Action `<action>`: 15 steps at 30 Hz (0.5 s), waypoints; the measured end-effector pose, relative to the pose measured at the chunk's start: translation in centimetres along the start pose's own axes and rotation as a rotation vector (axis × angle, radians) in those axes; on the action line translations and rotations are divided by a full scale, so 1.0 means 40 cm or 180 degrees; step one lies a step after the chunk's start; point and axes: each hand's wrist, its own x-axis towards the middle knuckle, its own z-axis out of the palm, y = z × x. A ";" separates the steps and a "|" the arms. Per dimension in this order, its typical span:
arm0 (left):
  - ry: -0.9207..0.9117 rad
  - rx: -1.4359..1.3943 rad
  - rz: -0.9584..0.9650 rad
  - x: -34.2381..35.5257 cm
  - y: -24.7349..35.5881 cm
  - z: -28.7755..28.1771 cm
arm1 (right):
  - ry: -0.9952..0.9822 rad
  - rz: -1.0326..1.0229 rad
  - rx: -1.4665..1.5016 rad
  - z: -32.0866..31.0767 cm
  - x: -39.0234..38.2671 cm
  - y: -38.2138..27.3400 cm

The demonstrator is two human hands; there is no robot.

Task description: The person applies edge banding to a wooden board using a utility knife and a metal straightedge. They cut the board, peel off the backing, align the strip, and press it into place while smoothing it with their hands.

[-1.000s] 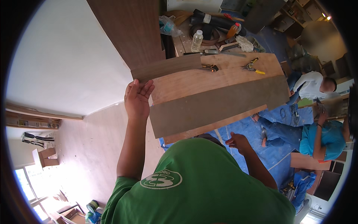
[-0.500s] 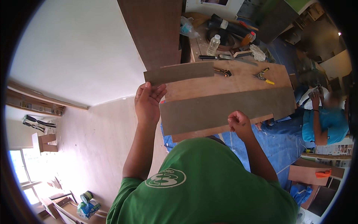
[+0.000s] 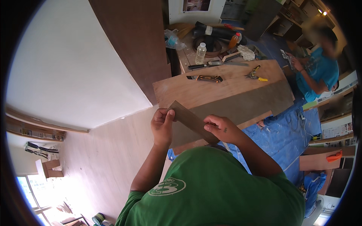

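A narrow brown laminate strip (image 3: 192, 119) slants in front of me, above the near end of the work board. My left hand (image 3: 162, 126) pinches its upper left end, thumb on top. My right hand (image 3: 223, 130) is closed at the strip's right edge, with thumb and fingertips on it. Beneath lies a wider brown laminate sheet (image 3: 249, 98), flat along the near side of the wooden board (image 3: 181, 90). On the bare wood beyond it rest a black and orange utility knife (image 3: 205, 78) and yellow-handled snips (image 3: 256, 74).
Behind the board, a cluttered bench holds a clear bottle (image 3: 200, 53), an orange bottle (image 3: 234, 40), a black roll (image 3: 218, 31) and a crumpled white cloth (image 3: 246, 53). A co-worker in blue (image 3: 318, 73) is at the far right. Blue sheeting (image 3: 286, 130) covers the floor.
The strip has come off the board toward me and turned to a slant. My right hand has moved left onto its edge. The utility knife, partly covered before, now shows fully. The co-worker appears more upright.
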 end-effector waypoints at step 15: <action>0.0104 -0.0744 -0.0241 -0.003 0.011 0.057 | 0.0124 -0.0578 -0.0027 0.066 0.001 -0.014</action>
